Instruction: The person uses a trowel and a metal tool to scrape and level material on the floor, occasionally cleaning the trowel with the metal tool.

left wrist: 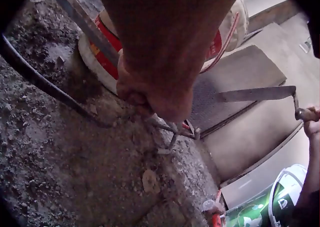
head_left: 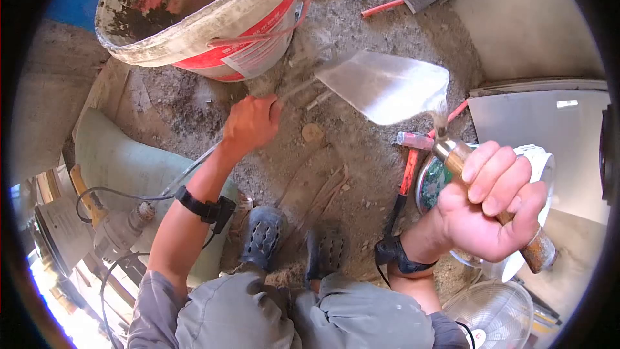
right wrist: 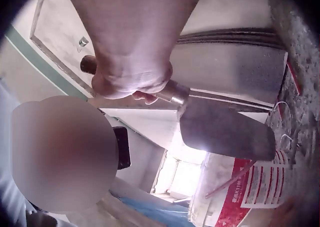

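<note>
My left hand grips a thin grey metal rod that runs back past the forearm. In the left wrist view, bent metal bars show just beyond that fist, like the end of a mixing paddle. My right hand holds a trowel by its wooden handle, fingers wrapped round it. The trowel's broad metal blade is raised and points left toward a large red and white bucket. The bucket's inner wall is caked with grey residue. In the right wrist view, the blade overlaps the bucket.
A power drill with a cable lies at left beside a pale green sack. A hammer with a red and black handle, a green and white bucket and a fan are at right. Flat panels line the right side.
</note>
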{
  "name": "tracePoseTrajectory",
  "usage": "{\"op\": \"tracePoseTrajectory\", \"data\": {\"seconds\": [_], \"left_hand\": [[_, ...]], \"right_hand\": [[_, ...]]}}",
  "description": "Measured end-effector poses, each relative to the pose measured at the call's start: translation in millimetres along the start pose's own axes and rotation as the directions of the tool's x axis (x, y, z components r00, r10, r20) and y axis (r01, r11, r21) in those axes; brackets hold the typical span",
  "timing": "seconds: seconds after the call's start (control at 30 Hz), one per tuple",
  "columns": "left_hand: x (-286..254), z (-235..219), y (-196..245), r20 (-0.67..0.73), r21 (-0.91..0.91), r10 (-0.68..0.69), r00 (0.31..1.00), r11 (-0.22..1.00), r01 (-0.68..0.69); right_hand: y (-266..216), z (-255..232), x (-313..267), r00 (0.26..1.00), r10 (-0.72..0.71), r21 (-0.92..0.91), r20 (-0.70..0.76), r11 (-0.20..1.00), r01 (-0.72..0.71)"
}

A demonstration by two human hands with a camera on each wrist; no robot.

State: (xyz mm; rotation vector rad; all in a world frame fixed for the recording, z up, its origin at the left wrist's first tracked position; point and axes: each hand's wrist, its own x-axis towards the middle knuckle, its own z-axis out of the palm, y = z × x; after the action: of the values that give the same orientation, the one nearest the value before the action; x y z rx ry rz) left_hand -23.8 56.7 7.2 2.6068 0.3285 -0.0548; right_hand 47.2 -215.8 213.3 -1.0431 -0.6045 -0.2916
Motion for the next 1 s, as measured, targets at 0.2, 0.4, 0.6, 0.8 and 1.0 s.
{"op": "tracePoseTrajectory", "data": {"seconds": [0.2,0.4,0.6,0.8,1.0], "left_hand": [[1.4,-0.8,3.2,0.014,-0.019,-0.04,0.999,0.999,0.041],[0.4,4.4,-7.9,-0.017,-0.014,0.023,1.0,1.0,-0.024],[0.2,3.5,-7.6,0.012,-0.05,0.046,0.999,0.998,-0.045],[1.9,-4.6,2.9,0.041,-0.115,-0.052,0.998,0.992,0.057],[6.3,-2.2,-2.8,0.035,-0.145,-0.054,0.998,0.988,0.059]], "right_hand": [[99.0,20.2,-26.5,0.979,0.137,0.025,-0.152,0.991,-0.135],[77.5,-5.8,-18.8,1.0,0.005,0.089,-0.001,0.996,-0.005],[70.4,-19.1,-15.7,0.994,0.031,-0.033,-0.107,0.999,-0.035],[75.6,-18.3,-24.4,0.947,0.064,-0.058,-0.314,0.995,-0.087],[78.9,6.4,-16.6,0.86,0.078,-0.062,-0.504,0.99,-0.127]]}}
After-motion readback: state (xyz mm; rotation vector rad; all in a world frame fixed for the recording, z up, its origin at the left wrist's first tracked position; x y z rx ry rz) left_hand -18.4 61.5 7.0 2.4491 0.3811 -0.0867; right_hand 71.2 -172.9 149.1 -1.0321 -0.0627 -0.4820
